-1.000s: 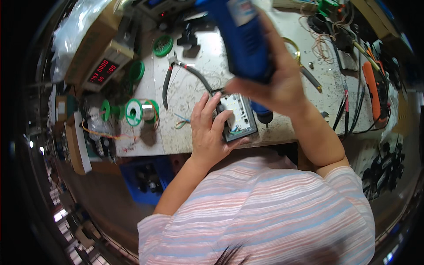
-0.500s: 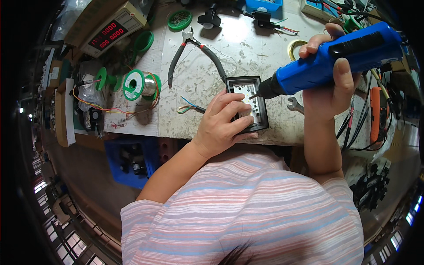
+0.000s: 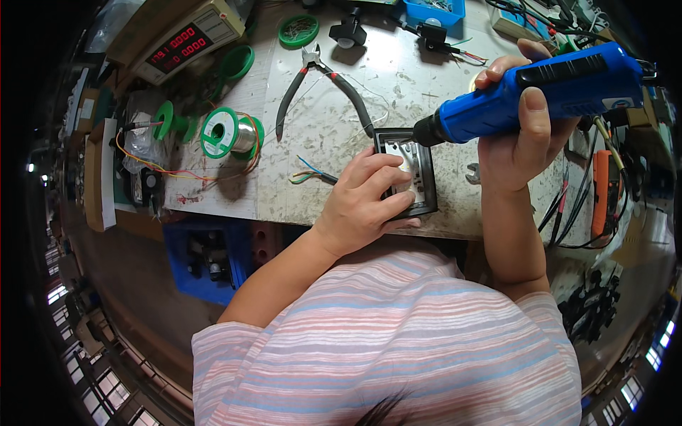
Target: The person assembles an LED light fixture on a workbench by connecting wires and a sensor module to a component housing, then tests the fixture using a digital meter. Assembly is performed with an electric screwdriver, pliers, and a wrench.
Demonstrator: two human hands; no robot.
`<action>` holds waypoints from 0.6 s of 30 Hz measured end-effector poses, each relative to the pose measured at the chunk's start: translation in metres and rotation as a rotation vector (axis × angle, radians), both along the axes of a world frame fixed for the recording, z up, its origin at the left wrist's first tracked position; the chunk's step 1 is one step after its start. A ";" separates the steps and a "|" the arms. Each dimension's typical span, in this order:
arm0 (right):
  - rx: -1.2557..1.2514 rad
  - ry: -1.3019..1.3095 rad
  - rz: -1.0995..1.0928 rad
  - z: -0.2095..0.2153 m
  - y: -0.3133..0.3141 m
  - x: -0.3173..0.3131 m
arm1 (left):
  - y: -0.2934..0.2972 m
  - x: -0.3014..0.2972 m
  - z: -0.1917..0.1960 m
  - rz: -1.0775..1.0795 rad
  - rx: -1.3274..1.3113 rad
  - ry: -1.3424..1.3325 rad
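Black rectangular housing (image 3: 430, 195): one, open side up, at the near edge of the bench (image 3: 291, 206); contains a pale board (image 3: 410, 177) bearing small dark parts.

Left hand (image 3: 366, 202): laid over the housing's left side, fingers slightly bent onto the board, thumb along the near edge, holding the housing.

Right hand (image 3: 522, 142): closed around a blue power driver (image 3: 526, 96), its black nose over the housing's far right corner; contact of the bit cannot be told.

Containers:
- Green round dish (image 3: 298, 43), far side; holds a heap of small, thin metal pieces.
- Second green round dish (image 3: 248, 64), nearer and to the left; contents not discernible.
- Blue tray (image 3: 455, 17), far edge; holds small metallic pieces, cut off by the frame.
- Blue crate (image 3: 206, 285), below bench level at left; holds assorted black parts, indistinct.
- Clear plastic bag (image 3: 138, 153), left end; contents unclear.

Spools: one with green flanges (image 3: 213, 133), wound with silvery wire; one smaller, green (image 3: 165, 119), beside the bag.

Loose items: cutters (image 3: 350, 96) with dark handles, spread, one handle end just beside the housing; multi-wire cable (image 3: 323, 175), bared strands pointing left, near the left hand; open-ended wrench (image 3: 473, 173), right of the housing.
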State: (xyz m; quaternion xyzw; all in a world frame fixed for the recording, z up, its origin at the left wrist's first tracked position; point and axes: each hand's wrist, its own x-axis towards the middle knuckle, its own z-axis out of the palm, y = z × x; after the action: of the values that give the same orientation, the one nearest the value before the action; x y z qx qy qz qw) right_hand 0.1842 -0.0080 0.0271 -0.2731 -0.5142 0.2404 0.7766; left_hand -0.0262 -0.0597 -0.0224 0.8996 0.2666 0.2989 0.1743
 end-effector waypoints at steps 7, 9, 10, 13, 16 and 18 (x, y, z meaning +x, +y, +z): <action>-0.044 0.019 -0.073 0.003 -0.002 -0.011 | 0.000 0.000 0.000 -0.001 0.001 0.012; -0.020 0.074 -0.149 0.006 -0.002 -0.023 | 0.000 0.000 -0.003 -0.001 -0.006 -0.003; -0.018 0.073 -0.145 0.008 -0.004 -0.030 | 0.000 0.000 -0.004 -0.003 -0.015 -0.017; 0.014 0.134 -0.156 0.008 -0.010 -0.039 | -0.001 -0.001 -0.006 0.007 -0.044 -0.017; -0.065 -0.225 -0.412 0.007 -0.013 -0.035 | -0.001 -0.003 -0.002 0.001 0.004 0.002; -0.069 -0.177 -0.217 0.009 -0.011 -0.035 | -0.002 -0.002 -0.002 0.003 0.014 0.002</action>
State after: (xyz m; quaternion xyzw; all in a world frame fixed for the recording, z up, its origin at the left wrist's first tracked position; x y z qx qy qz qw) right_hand 0.1494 -0.0193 0.0363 -0.3736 -0.5396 0.1477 0.7399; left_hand -0.0281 -0.0615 -0.0243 0.9005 0.2661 0.3003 0.1674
